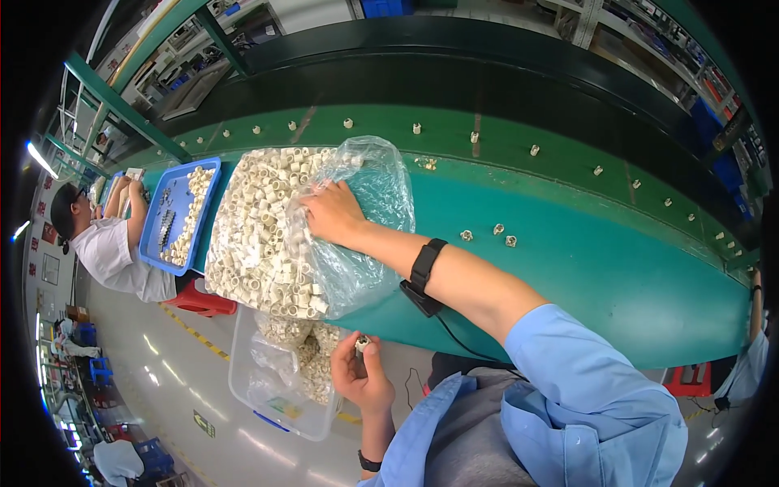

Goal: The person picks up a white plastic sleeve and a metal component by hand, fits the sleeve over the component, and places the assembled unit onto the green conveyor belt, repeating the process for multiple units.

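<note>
My left hand [363, 381], low in the middle, is closed in a pinch on a small cream plastic cap [363, 343] with a dark inside. At the mouth of a large clear plastic bag [375, 174] is my right hand [334, 213], reaching in among many short cream plastic caps [264, 219]. Its fingertips are hidden by film and caps, so I cannot tell whether it grips anything. On the green tabletop [600, 284], right of the bag, three similar caps [499, 230] with dark insides lie close together.
A green conveyor belt [503, 146] carries a spaced row of caps beyond the tabletop. Left of the bag stands a blue tray [180, 217] of caps and dark parts. A co-worker [122, 243] sits past it. Below the table edge is a clear bin [243, 381] with bagged caps.
</note>
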`<state>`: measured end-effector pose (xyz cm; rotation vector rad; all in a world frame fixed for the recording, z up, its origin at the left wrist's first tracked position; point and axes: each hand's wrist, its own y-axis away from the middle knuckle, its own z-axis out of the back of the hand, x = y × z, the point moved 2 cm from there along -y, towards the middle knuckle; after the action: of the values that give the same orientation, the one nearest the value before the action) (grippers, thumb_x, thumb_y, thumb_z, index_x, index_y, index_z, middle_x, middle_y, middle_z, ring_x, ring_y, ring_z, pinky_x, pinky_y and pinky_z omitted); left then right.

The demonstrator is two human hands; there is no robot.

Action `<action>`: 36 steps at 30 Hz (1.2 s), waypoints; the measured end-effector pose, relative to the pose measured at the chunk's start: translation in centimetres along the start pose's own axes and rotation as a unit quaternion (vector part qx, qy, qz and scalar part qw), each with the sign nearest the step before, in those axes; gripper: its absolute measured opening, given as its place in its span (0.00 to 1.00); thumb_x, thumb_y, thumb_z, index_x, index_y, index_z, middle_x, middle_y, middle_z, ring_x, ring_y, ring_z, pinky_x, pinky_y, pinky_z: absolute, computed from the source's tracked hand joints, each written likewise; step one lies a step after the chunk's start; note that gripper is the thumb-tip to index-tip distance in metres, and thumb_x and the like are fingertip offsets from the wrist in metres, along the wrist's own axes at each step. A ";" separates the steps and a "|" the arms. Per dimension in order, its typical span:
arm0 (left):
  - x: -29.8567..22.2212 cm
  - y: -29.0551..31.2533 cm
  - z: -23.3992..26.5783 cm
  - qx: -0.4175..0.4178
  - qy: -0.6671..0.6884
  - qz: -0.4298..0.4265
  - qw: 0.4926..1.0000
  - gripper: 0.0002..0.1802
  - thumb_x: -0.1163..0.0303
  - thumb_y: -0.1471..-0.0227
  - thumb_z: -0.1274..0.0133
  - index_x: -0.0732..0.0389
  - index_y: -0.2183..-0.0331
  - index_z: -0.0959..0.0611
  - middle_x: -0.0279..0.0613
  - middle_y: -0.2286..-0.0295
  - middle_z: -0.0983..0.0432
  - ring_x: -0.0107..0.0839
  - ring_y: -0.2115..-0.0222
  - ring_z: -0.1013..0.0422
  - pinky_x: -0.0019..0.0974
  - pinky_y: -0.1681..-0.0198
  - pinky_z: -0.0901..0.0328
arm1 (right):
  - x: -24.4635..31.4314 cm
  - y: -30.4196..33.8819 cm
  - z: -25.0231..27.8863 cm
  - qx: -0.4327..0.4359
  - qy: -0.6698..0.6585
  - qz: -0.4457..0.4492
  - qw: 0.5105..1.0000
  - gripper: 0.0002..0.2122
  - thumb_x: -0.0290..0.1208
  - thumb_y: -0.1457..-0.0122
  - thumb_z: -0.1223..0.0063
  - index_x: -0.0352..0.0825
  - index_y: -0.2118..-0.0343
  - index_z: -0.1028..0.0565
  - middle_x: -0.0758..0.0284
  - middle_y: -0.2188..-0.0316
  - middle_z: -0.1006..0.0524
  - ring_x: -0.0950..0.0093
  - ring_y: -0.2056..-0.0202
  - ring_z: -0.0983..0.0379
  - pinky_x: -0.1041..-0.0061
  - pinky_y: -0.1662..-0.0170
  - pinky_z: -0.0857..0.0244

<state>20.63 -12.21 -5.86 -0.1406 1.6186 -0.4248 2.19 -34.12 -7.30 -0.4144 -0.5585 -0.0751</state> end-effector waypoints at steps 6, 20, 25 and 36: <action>0.5 0.5 -0.2 -0.003 -0.003 0.020 1.000 0.14 0.80 0.39 0.48 0.69 0.51 0.24 0.46 0.65 0.21 0.27 0.68 0.27 0.29 0.62 0.31 | 0.2 0.6 0.1 -0.008 0.039 0.057 0.998 0.19 0.28 0.48 0.47 0.41 0.51 0.19 0.59 0.52 0.22 0.59 0.50 0.28 0.59 0.46 0.39; 0.8 2.0 0.5 0.029 -0.013 0.065 0.997 0.16 0.82 0.41 0.46 0.71 0.51 0.24 0.46 0.61 0.22 0.30 0.61 0.25 0.32 0.55 0.29 | -1.6 4.1 2.0 -0.057 -0.036 0.028 0.997 0.13 0.23 0.51 0.45 0.34 0.60 0.20 0.58 0.54 0.23 0.56 0.54 0.26 0.59 0.48 0.29; 1.0 1.0 -0.8 0.031 0.022 0.065 0.997 0.16 0.82 0.41 0.46 0.71 0.50 0.24 0.45 0.61 0.23 0.29 0.62 0.26 0.32 0.55 0.29 | -2.1 7.2 4.7 0.004 0.002 0.096 0.995 0.08 0.24 0.46 0.48 0.33 0.64 0.20 0.57 0.60 0.22 0.55 0.57 0.25 0.58 0.50 0.30; -1.4 -0.7 -4.5 0.055 0.019 -0.004 0.998 0.15 0.83 0.41 0.45 0.72 0.52 0.23 0.46 0.60 0.25 0.31 0.61 0.27 0.35 0.54 0.30 | -1.4 14.5 15.9 0.128 -0.308 0.057 0.941 0.10 0.31 0.39 0.41 0.30 0.60 0.21 0.64 0.64 0.23 0.72 0.62 0.25 0.71 0.56 0.31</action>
<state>16.20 -11.53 -4.18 -0.0565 1.6280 -0.5235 -4.34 -14.55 -1.11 -0.2077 -1.1464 0.2482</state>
